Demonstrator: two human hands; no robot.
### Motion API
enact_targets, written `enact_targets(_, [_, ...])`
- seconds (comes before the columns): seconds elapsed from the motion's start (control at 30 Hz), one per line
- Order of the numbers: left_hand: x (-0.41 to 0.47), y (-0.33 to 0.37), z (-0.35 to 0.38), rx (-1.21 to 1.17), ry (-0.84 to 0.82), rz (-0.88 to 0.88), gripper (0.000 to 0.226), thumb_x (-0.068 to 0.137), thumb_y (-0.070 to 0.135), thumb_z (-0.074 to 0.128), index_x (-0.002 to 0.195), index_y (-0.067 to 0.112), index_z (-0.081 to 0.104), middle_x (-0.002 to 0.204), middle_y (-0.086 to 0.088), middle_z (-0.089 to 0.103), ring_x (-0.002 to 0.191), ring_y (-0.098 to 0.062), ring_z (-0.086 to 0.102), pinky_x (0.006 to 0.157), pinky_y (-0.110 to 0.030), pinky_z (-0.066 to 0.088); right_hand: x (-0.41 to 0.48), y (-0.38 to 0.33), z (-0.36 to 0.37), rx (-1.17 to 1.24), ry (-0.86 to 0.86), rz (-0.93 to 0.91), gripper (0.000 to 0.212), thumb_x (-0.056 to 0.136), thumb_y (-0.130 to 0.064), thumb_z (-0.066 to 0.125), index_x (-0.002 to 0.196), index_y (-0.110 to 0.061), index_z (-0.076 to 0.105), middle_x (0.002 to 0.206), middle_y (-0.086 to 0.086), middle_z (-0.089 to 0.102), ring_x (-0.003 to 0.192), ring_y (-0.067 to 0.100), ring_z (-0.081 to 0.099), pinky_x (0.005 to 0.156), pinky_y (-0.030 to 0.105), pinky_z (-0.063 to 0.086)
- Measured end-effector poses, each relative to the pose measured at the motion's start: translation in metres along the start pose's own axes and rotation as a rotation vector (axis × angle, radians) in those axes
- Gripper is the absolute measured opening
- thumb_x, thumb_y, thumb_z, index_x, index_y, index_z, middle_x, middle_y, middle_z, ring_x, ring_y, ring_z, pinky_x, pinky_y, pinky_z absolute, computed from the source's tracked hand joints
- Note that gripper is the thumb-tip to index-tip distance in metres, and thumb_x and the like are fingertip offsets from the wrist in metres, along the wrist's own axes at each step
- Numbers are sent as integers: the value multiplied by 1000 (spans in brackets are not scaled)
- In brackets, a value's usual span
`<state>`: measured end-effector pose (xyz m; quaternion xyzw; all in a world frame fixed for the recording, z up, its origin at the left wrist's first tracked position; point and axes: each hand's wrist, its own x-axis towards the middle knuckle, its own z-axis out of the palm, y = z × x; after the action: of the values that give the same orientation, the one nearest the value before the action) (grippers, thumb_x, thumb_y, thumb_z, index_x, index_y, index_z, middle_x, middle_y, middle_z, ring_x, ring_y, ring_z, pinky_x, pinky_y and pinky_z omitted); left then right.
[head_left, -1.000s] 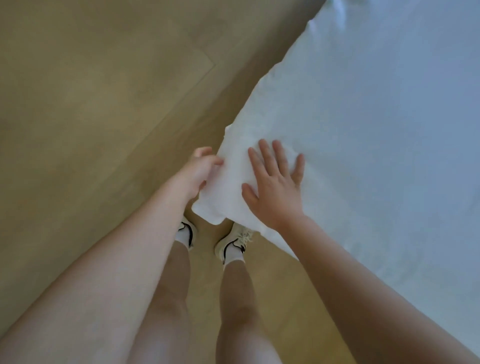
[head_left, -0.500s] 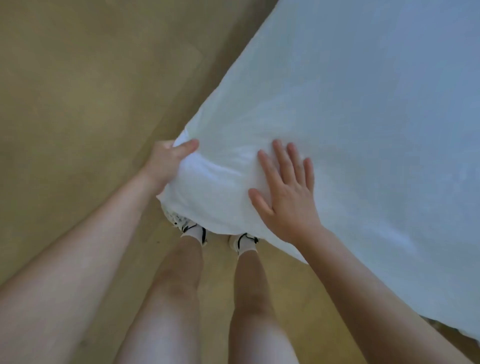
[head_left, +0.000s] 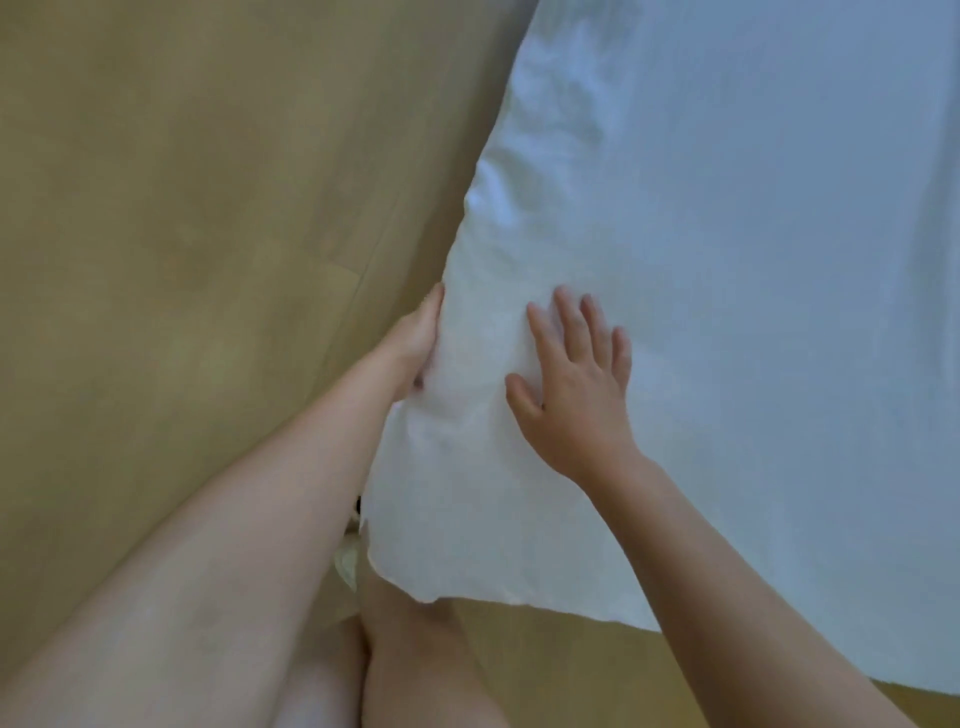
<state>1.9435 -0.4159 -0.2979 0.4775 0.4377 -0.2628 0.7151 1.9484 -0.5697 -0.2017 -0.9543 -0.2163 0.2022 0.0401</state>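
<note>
A white sheet (head_left: 727, 249) covers the bed and fills the right side of the head view. Its near corner (head_left: 415, 571) hangs over my legs. My left hand (head_left: 415, 338) holds the sheet's left edge, thumb lying along the fabric and fingers hidden beneath it. My right hand (head_left: 576, 395) rests flat on top of the sheet just right of that edge, fingers straight and spread.
A light wooden floor (head_left: 182, 260) takes up the left half and runs under the bed's near edge. My bare legs (head_left: 415, 670) stand against the bed corner, and a bit of a white shoe (head_left: 348, 561) shows beside the sheet.
The sheet corner has been drawn down over my feet and legs. My left hand slid forward along the side edge, and my right hand stayed flat on top.
</note>
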Motion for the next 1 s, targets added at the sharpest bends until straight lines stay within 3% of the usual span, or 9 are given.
enact_targets(0.13, [32,77,38,-275,-255,103,64,94,57,34,132,10,53,128,-14,59,118,-26,57,104,-40,42,32,12,-15,48,74,15,68,88,-31,54,149,-19,25,158,7,11,146,25,1,110,36,-12])
enact_targets(0.3, [16,127,31,-165,-245,187,41,81,34,68,112,6,68,112,-15,68,105,-29,65,90,-42,53,65,16,-41,249,170,142,73,82,-46,42,149,-20,25,158,5,14,144,21,3,112,35,-7])
enact_targets(0.4, [4,122,-9,-227,-106,215,27,79,22,69,103,8,72,100,-7,73,89,-20,70,67,-27,57,90,13,-52,269,133,187,73,83,-52,33,149,-21,24,158,0,12,145,17,0,110,32,-12])
enact_targets(0.5, [23,136,1,-130,-7,-8,27,87,14,60,112,4,64,105,-13,70,93,-25,68,69,-29,57,107,14,-49,193,-11,232,70,91,-46,39,151,-24,11,159,-4,-5,144,14,-13,107,37,-21])
enact_targets(0.67, [66,205,14,232,-218,-88,47,81,44,59,119,17,63,112,-6,70,107,-24,64,96,-40,48,142,19,-54,249,119,350,72,88,-43,50,150,-19,20,159,1,6,147,19,-1,109,38,-12])
enact_targets(0.73, [88,240,20,324,-191,-94,58,84,57,53,122,13,60,108,-7,70,99,-21,66,82,-33,51,161,20,-61,292,184,443,74,86,-47,48,149,-20,21,159,0,7,146,18,-1,109,35,-11])
enact_targets(0.8, [112,268,36,307,-143,-118,60,84,63,50,117,13,55,111,-6,67,97,-19,66,76,-31,50,186,21,-68,370,260,573,76,83,-51,44,149,-22,21,159,-1,7,146,18,-2,109,34,-10])
enact_targets(0.93, [145,314,98,201,-253,-165,73,86,69,38,132,15,52,130,-9,58,118,-28,55,105,-44,40,229,20,-72,414,343,805,81,83,-56,53,150,-27,17,159,-6,2,144,13,-7,109,40,-11])
enact_targets(1.0, [157,326,100,187,-333,-183,68,87,66,41,128,14,55,129,-12,59,116,-30,57,104,-48,41,246,15,-72,418,406,934,85,78,-63,51,149,-28,19,159,-6,6,145,15,-4,111,46,-8])
